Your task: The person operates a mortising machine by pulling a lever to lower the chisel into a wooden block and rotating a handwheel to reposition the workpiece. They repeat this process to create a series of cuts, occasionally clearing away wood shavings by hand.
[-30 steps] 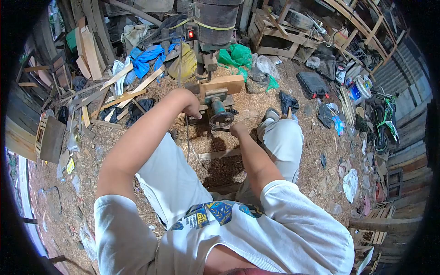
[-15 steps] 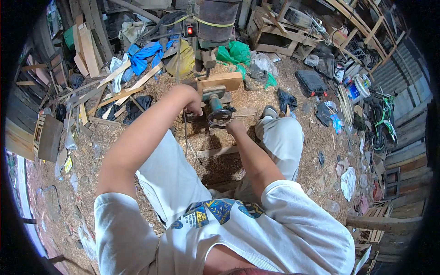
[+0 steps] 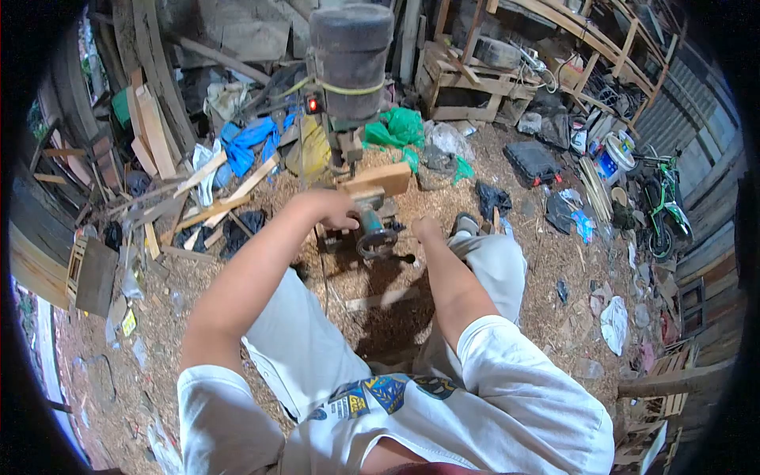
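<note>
Vs. 0.5 s ago: view's tipped up, so all sits lower in it & more of the dark housing (image 3: 351, 59) shows, w/ yellow strap (image 3: 352, 89) round it; red light (image 3: 313, 104) still lit. R hand (image 3: 427, 229) was at the wheel (image 3: 385, 237); now it's off to the R w/ a gap, & the knob (image 3: 408, 259) stands bare at the wheel's lower R. L hand (image 3: 339, 212) hung lower by the clamp (image 3: 370, 220); now it's a bit higher, fingers pointing R toward it. Board (image 3: 376, 180) looks unmoved rel. to the clamp.

Fingers: L partly bent, at the clamp's L side; can't tell if they touch or grip anything. R curled in, approx. a loose fist; how tight, or if anything's inside, can't tell.

Writing: shirt (image 3: 467, 404) has a blue/yellow print w/ small lettering, too blurred to read. Yellow tag (image 3: 128, 322) on floor at L & bucket (image 3: 620, 154) label at R, also unreadable. No brand legible on housing.

Axes: clamp's long axis runs approx. fore-aft, wheel at the near end, board at the far end, leaning slightly L going away. Board's long axis runs crosswise, R end a bit farther off. Loc.: clamp & board are under/just in front of housing, ctr of view, above shavings on the floor (image 3: 522, 261).
</note>
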A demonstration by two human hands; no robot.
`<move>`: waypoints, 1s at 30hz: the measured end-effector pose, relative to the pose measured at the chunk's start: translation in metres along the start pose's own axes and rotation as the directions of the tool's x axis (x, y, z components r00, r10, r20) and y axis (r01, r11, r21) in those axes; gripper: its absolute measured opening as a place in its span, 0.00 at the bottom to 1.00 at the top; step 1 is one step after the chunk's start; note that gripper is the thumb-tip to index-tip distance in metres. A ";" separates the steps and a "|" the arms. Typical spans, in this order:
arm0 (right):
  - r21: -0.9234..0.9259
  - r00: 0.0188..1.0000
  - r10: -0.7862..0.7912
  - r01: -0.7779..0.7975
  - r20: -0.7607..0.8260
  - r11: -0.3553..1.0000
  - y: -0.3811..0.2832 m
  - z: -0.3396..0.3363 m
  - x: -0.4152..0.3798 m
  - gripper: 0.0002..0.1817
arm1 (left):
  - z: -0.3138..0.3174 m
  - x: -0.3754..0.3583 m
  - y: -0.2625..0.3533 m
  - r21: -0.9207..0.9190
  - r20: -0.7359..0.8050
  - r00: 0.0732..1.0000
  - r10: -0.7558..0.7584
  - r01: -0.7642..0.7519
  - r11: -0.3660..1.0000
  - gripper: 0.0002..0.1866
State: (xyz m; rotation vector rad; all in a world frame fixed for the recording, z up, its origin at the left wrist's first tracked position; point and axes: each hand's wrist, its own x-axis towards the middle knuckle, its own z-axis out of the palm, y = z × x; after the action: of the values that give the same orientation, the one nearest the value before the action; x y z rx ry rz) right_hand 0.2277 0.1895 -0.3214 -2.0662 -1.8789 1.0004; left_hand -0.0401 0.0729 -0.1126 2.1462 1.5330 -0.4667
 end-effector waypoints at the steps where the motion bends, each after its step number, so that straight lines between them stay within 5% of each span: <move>1: 0.011 1.000 -0.010 0.010 -0.014 1.000 -0.015 -0.009 0.010 0.32 | -0.001 0.003 -0.003 0.031 -0.088 0.995 0.038 -0.036 0.999 0.30; 3: 0.157 0.958 -0.082 0.129 -0.274 0.979 -0.047 -0.031 0.036 0.33 | -0.007 0.004 -0.007 0.040 -0.209 0.967 0.146 -0.140 0.989 0.28; 4: 0.173 0.939 -0.116 0.179 -0.323 0.969 -0.064 -0.043 0.055 0.33 | -0.012 0.004 -0.008 0.047 -0.316 0.915 0.250 -0.248 0.968 0.27; 9: 0.320 0.843 -0.237 0.422 -0.483 0.849 -0.180 -0.122 0.148 0.33 | -0.035 -0.003 0.005 0.265 -0.530 0.737 0.420 -0.327 0.907 0.25; 11: 0.181 0.651 -0.339 0.597 -0.679 0.782 -0.240 -0.168 0.136 0.34 | -0.039 0.000 0.009 0.310 -0.581 0.647 0.495 -0.386 0.869 0.26; 13: 0.340 0.688 -0.388 0.673 -0.613 0.657 -0.298 -0.204 0.165 0.33 | -0.046 -0.002 0.015 0.288 -0.579 0.656 0.484 -0.390 0.874 0.27; 15: 0.657 0.706 -0.446 0.696 -0.550 0.291 -0.359 -0.229 0.171 0.31 | -0.056 -0.004 0.019 0.337 -0.476 0.762 0.438 -0.302 0.892 0.27; 17: 0.539 0.662 -0.528 0.746 -0.533 0.391 -0.399 -0.265 0.125 0.35 | -0.067 -0.014 0.029 0.286 -0.445 0.809 0.384 -0.278 0.917 0.27; 19: 0.568 0.647 -0.586 0.745 -0.488 0.349 -0.448 -0.281 0.128 0.38 | -0.068 -0.016 0.031 0.291 -0.689 0.555 0.466 -0.377 0.879 0.27; 21: 0.491 0.480 -0.671 0.849 -0.565 0.193 -0.464 -0.300 0.077 0.41 | -0.074 -0.027 0.034 0.278 -0.720 0.541 0.435 -0.349 0.895 0.28; 23: 0.483 0.448 -0.647 0.865 -0.616 0.139 -0.490 -0.311 0.066 0.43 | -0.079 -0.035 0.035 0.303 -0.789 0.469 0.397 -0.266 0.915 0.29; 27: 0.606 0.520 -0.665 0.785 -0.536 0.126 -0.511 -0.343 0.038 0.42 | -0.086 -0.049 0.040 0.297 -0.850 0.390 0.353 -0.198 0.934 0.33; 29: 0.567 0.630 -0.590 0.758 -0.506 0.323 -0.513 -0.354 0.043 0.41 | -0.085 -0.049 0.038 0.296 -0.857 0.382 0.347 -0.187 0.937 0.34; 30: 0.501 0.598 -0.543 0.798 -0.590 0.334 -0.517 -0.355 0.054 0.36 | -0.085 -0.049 0.038 0.307 -0.862 0.368 0.349 -0.169 0.937 0.34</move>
State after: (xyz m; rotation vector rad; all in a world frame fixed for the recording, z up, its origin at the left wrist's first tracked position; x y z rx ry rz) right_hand 0.0087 0.4444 0.2106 -0.7240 -1.5113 0.8652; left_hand -0.0190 0.0705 -0.0097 2.9253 1.5504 0.9430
